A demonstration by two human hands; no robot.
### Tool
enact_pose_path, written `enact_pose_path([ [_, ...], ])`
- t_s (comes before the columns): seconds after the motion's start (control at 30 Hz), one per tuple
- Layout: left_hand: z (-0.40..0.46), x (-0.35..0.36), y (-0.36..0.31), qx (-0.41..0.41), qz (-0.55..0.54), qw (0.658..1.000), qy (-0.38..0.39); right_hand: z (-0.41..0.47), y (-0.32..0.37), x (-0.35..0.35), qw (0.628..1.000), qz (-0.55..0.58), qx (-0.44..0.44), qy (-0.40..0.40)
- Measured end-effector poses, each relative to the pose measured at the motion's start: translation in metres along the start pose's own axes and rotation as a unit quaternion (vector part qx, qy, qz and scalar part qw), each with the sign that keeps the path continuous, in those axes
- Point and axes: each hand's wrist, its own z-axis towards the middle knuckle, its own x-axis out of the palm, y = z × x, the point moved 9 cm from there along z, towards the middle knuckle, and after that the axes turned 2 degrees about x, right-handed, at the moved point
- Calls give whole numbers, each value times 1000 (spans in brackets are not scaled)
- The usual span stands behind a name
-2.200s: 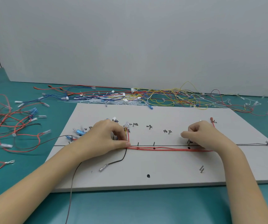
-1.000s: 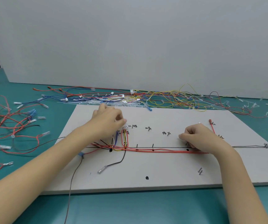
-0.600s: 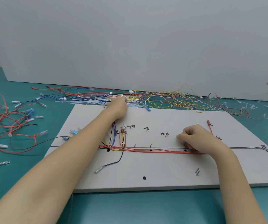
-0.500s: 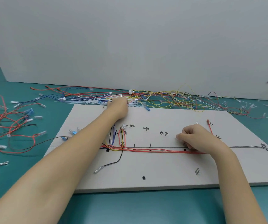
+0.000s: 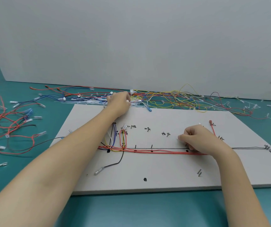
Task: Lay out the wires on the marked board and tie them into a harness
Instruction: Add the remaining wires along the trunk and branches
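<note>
The left hand (image 5: 119, 102) has left the red wire bundle (image 5: 156, 151) on the white marked board (image 5: 164, 169) and now reaches the clear cable ties (image 5: 85, 100) beyond it; grip indeterminate. The right hand (image 5: 198, 140), fingers curled, pins the bundle. Tying appears imminent.

Board (image 5: 164, 169) on table (image 5: 131, 210); wire pile (image 5: 164, 97) behind board, more wires (image 5: 8, 128) left.

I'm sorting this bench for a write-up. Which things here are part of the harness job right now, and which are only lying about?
In the job:
marked board
red wires along the line
left hand at the cable ties
right hand holding the bundle down

Lying about:
red wire tangle
yellow wire pile
</note>
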Motion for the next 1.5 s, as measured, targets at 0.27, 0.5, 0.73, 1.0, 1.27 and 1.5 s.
enact_pose_path([
  [0.27,0,-71,-26,-23,-501,853,-147,-15,42,-32,972,106,-107,-180],
  [0.5,-28,-103,-75,25,-588,807,-54,-9,112,-25,938,169,-241,-183],
  [0.73,-69,-109,-100,7,-726,679,111,29,111,-8,951,168,-188,-178],
  [1.0,-96,-83,-106,35,-664,715,218,21,110,12,935,218,-216,-176],
  [1.27,-88,-22,-81,52,-358,921,144,9,94,-19,860,459,-180,-133],
  [1.5,-74,16,-100,115,-290,941,134,12,78,3,748,652,-120,-6],
])
